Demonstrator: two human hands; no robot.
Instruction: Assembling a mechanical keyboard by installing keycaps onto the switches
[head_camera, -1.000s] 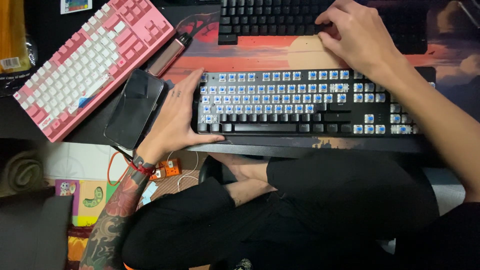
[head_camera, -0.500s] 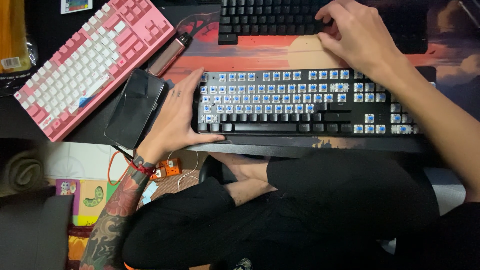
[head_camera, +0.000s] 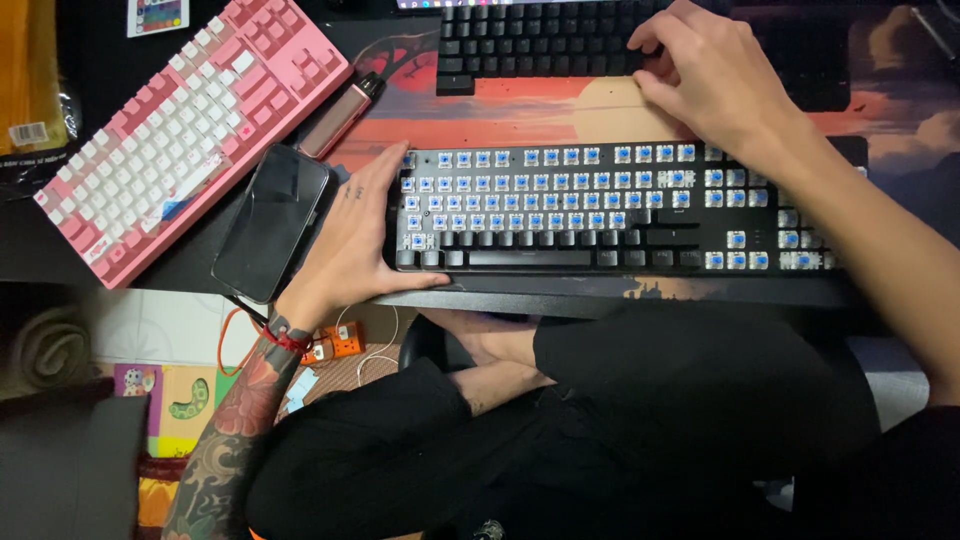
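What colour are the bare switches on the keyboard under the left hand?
Blue stems in pale housings on the black keyboard, clear in the head view.

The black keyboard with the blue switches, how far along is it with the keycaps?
Most keycaps are off the keyboard: blue switches show across the upper rows and right side. The bottom rows in the middle still wear black caps. The left hand steadies its left end, thumb at the front corner; the right hand rests above it, on another black keyboard.

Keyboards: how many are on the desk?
3: a pink keyboard at far left, a stripped keyboard under the left hand, and a black keyboard behind, touched by the right hand.
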